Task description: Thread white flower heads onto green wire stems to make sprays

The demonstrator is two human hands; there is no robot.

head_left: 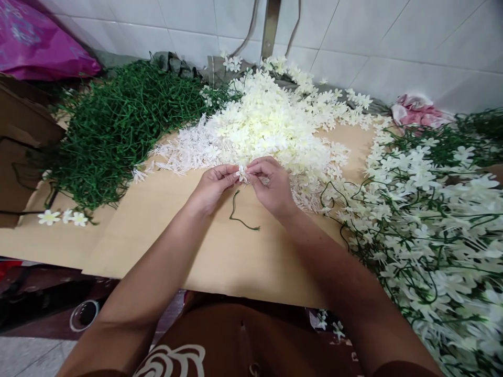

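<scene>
My left hand [214, 186] and my right hand [271, 186] meet above a tan board [220, 256], fingers pinched together. Between the fingertips sits a small white artificial flower [241, 173]. A thin green wire stem [239, 214] hangs down from the flower and curls over the board. Just beyond my hands lies a big heap of loose cream-white flower heads [271, 120]. White spiky flower parts [184, 154] spread out to the left of that heap.
A tangle of bare green stems [118, 120] fills the back left. Finished stems with white flowers [432, 220] pile up on the right. Three assembled flowers [63, 217] lie at the left edge. A pink bag [35, 42] and cardboard box [19, 136] stand far left; tiled wall behind.
</scene>
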